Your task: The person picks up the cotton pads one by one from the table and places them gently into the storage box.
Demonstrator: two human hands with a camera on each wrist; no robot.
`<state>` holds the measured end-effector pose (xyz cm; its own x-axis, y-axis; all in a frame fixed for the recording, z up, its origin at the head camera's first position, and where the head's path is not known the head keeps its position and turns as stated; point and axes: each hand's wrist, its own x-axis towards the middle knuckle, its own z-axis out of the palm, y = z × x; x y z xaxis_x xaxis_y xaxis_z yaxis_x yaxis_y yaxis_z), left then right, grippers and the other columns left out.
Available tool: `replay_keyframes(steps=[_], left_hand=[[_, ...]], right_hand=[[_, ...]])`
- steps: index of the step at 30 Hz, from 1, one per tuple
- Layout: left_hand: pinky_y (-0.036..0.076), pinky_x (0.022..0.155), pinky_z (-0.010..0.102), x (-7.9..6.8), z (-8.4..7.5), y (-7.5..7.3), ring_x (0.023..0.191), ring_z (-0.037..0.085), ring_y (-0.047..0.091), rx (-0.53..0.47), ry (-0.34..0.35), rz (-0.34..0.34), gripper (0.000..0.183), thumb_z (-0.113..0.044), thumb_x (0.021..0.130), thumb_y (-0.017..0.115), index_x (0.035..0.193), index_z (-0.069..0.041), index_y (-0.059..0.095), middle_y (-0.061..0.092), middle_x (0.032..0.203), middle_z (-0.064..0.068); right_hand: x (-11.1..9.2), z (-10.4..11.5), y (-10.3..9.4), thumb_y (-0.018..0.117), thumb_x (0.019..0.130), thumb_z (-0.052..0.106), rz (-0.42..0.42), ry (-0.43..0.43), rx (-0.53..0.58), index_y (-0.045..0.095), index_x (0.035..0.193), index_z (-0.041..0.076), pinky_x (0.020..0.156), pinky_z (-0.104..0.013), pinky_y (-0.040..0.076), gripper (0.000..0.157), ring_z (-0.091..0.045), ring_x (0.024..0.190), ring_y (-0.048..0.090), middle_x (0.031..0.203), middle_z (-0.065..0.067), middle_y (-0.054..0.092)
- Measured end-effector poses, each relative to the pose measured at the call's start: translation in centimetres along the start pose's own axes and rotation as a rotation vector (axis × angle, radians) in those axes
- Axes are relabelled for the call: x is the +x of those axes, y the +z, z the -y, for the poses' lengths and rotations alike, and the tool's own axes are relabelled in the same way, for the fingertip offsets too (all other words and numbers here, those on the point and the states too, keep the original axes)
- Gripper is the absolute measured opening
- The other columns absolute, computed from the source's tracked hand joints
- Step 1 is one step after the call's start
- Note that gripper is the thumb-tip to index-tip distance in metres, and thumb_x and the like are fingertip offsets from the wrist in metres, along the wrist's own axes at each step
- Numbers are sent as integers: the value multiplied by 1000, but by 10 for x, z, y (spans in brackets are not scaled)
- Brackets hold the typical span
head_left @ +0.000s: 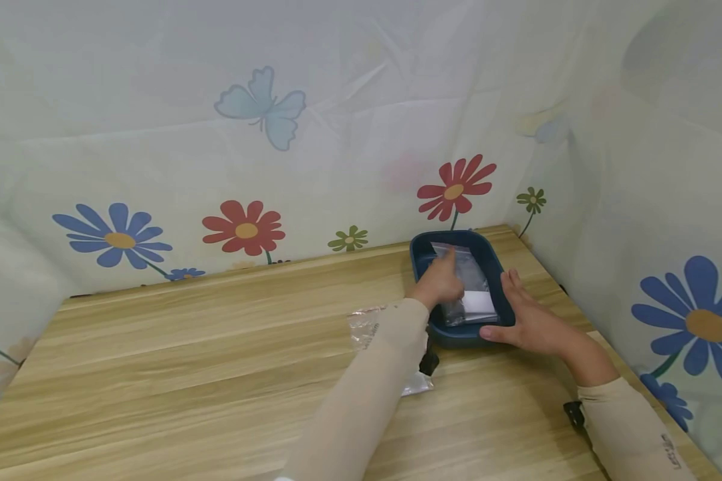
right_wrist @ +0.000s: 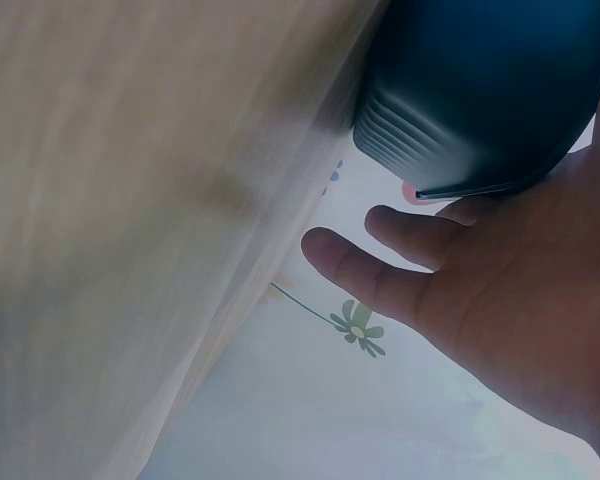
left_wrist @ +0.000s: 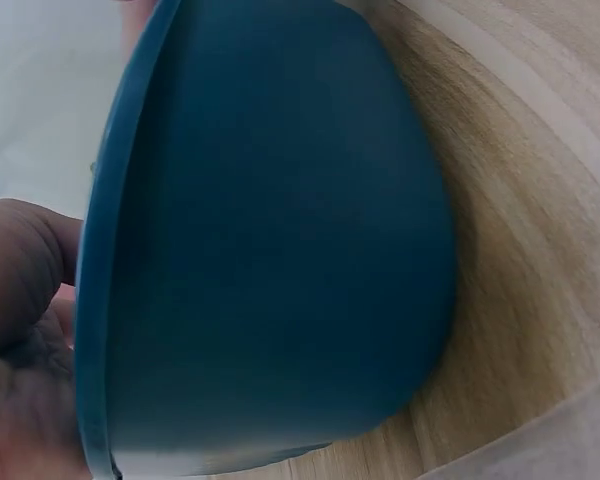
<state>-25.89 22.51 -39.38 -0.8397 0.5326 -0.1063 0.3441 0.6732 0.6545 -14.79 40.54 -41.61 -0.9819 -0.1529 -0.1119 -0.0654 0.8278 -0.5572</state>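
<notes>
A dark blue plastic basin with rounded corners stands near the back right of the table. Inside it lie clear plastic bags with a white piece showing at the near end. My left hand reaches over the basin's left rim, its index finger extended onto the bags. In the left wrist view the basin wall hides most of that hand. My right hand rests at the basin's right side, thumb on the near rim and fingers spread along the outside; the right wrist view shows those fingers straight and apart.
Another clear plastic bag lies on the wooden table, partly under the left forearm. A white cloth with printed flowers rises behind the table and along its right edge. Black straps sit at both wrists.
</notes>
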Motion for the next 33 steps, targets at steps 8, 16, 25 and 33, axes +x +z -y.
replay_keyframes(steps=[8, 16, 25, 33], left_hand=[[39, 106, 30, 2, -3, 6, 146, 27, 30, 109, -2, -7, 74, -8, 89, 66, 157, -7, 36, 48, 152, 9], [48, 91, 30, 1, -5, 12, 123, 26, 54, 164, -50, -43, 76, -15, 90, 68, 157, -7, 34, 42, 149, 20], [52, 83, 29, -2, -12, 12, 109, 26, 60, 253, -74, -51, 55, -19, 91, 68, 139, 2, 53, 44, 143, 20], [52, 86, 29, -9, -15, 15, 129, 33, 46, 380, -83, -16, 44, -20, 94, 64, 132, 3, 63, 38, 154, 20]], right_hand=[[-1, 0, 0, 73, 86, 57, -7, -15, -3, -5, 158, -5, 109, -71, 20, 123, -60, 142, 11, 163, -30, -12], [1, -3, 1, 73, 86, 57, -12, -14, -5, -6, 158, -5, 109, -71, 20, 123, -58, 144, 10, 163, -29, -12], [2, -1, -2, 73, 87, 56, -8, -9, -5, -7, 158, -4, 109, -71, 19, 122, -58, 144, 8, 163, -28, -15], [1, -1, 2, 75, 86, 54, -9, -3, 6, -5, 158, -4, 109, -71, 17, 122, -57, 145, 6, 163, -28, -13]])
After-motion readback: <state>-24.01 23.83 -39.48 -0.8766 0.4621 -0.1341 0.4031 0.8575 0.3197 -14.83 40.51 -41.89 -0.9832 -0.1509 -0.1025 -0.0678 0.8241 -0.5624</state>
